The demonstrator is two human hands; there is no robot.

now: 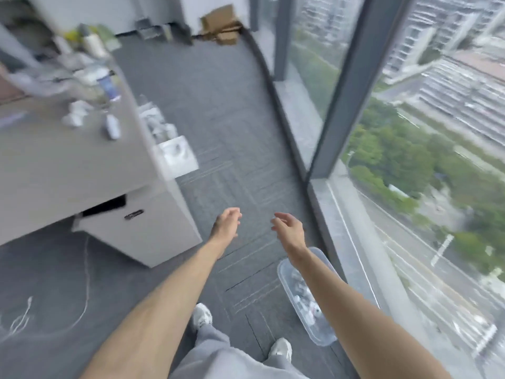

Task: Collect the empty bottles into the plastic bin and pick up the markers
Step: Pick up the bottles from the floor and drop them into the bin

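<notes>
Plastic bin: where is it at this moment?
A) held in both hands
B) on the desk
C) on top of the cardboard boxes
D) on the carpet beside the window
D: the plastic bin stands on the carpet right beside the window, while the left hand and right hand hold nothing.

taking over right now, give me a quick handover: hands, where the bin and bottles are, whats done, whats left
Left hand: open, holding nothing, stretched out over the carpet.
Right hand: open, also holding nothing.
Plastic bin: on the carpet by the window, under the right forearm.
Done: the bin holds blurred items, probably bottles.
Left: the desk holds more, including a small bottle and a blue-labelled bottle. The markers cannot be made out in the blur.
</notes>
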